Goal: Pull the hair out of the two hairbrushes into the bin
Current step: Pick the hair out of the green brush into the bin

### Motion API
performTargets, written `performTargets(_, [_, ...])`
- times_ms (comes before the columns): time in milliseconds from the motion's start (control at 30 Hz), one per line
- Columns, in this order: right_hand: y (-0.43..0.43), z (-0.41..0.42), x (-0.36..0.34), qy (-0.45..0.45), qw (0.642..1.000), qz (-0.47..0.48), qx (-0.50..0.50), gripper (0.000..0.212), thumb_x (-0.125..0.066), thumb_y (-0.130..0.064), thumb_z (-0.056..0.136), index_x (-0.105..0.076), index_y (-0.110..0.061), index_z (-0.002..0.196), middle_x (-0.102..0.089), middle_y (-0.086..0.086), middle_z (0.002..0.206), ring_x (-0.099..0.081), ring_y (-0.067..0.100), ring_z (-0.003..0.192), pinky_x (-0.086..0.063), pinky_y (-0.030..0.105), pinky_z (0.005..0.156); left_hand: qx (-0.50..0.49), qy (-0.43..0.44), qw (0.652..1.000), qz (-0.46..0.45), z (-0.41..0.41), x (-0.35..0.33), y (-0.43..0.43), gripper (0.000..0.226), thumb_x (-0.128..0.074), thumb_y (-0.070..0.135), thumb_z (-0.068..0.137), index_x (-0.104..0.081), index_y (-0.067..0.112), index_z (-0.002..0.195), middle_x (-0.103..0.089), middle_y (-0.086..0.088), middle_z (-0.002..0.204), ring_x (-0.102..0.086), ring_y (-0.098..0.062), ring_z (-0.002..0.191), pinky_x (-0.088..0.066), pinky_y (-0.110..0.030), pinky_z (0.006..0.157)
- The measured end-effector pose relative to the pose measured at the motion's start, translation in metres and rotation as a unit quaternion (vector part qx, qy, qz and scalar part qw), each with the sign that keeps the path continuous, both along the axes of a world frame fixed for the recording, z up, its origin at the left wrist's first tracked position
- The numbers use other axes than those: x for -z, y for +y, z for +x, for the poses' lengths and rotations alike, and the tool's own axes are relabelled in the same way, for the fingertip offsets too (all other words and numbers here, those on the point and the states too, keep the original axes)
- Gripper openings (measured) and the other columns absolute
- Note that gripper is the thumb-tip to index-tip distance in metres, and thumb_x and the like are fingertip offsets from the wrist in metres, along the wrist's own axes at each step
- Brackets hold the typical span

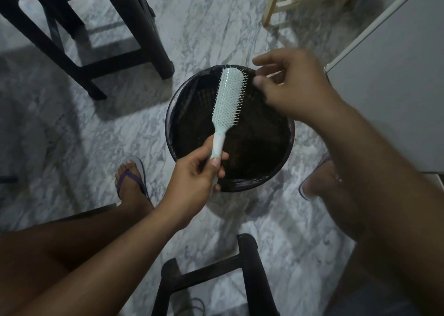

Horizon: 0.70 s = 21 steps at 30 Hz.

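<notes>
Hairbrush (228, 94) hangs over the bin (169, 128), the left grip (197, 173) wrapped round its handle. Right grip (293, 87) works the bristle edge, blurred; can't tell if it holds hair. Marble floor (216, 27) around, dark stool (144, 34) left, white cabinet (396, 87) close right.

One hairbrush (229, 94), one bin (171, 133) — two hands: left hand (194, 175), right hand (295, 87); two dark stools (149, 27) (249, 267); two sandals (139, 165) (304, 191).
</notes>
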State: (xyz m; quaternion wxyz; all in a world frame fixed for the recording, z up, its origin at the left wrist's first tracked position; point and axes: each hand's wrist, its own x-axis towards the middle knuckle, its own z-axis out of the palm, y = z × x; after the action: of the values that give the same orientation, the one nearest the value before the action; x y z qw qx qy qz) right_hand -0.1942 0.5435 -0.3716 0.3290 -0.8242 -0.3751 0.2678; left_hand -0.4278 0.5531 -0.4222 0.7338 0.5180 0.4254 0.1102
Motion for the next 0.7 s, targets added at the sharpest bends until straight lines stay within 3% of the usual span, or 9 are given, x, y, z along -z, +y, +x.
performTargets(133, [0.001,-0.017,0.007,0.027,1.0,0.007,-0.009,0.047,-0.083,-0.035,0.079,-0.069,-0.025,0.123,-0.066,-0.012,0.096,-0.071,0.011,0.069,-0.063,0.03,0.071,0.022,0.001,1.0,0.007,-0.002,0.002,-0.002,0.05,-0.048,0.006,0.102,-0.047,0.028,0.147,-0.066,0.006,0.102,-0.052,-0.014,0.077,-0.045,-0.03,0.063])
performTargets(300, [0.003,0.0,-0.004,0.073,0.997,-0.029,-0.012,0.034,-0.085,-0.024,0.08,-0.073,-0.012,0.109,-0.072,0.008,0.099,-0.075,0.024,0.069,-0.062,0.024,0.056,0.033,-0.001,0.999,0.016,-0.006,0.002,-0.004,0.05,-0.048,0.005,0.102,-0.048,0.032,0.144,-0.067,0.007,0.102,-0.052,-0.014,0.077,-0.045,-0.031,0.065])
performTargets(433, [0.004,-0.008,0.006,-0.096,0.993,-0.054,-0.046,0.024,-0.079,-0.028,0.085,-0.076,-0.013,0.102,-0.075,0.005,0.092,-0.072,0.016,0.077,-0.06,0.03,0.077,0.039,0.02,0.999,0.023,-0.008,0.007,-0.002,0.05,-0.048,0.006,0.102,-0.047,0.036,0.142,-0.069,0.008,0.102,-0.054,-0.011,0.075,-0.046,-0.031,0.066])
performTargets(533, [0.007,-0.014,0.006,-0.145,0.987,-0.029,-0.061,0.015,-0.07,-0.024,0.092,-0.078,-0.011,0.096,-0.074,0.005,0.088,-0.069,0.016,0.079,-0.059,0.033,0.078,0.035,0.024,0.999,0.001,-0.009,0.009,-0.001,0.05,-0.048,0.006,0.102,-0.047,0.03,0.146,-0.068,0.005,0.101,-0.054,-0.012,0.075,-0.046,-0.032,0.065])
performTargets(700, [0.005,0.001,-0.009,0.025,0.999,0.022,0.0,0.013,-0.062,-0.014,0.097,-0.071,-0.006,0.092,-0.07,0.0,0.069,-0.069,0.011,0.053,-0.062,0.03,0.059,0.017,-0.006,0.999,-0.036,-0.005,0.006,0.0,0.048,-0.048,0.006,0.102,-0.049,0.024,0.146,-0.064,0.002,0.1,-0.051,-0.014,0.076,-0.045,-0.03,0.062])
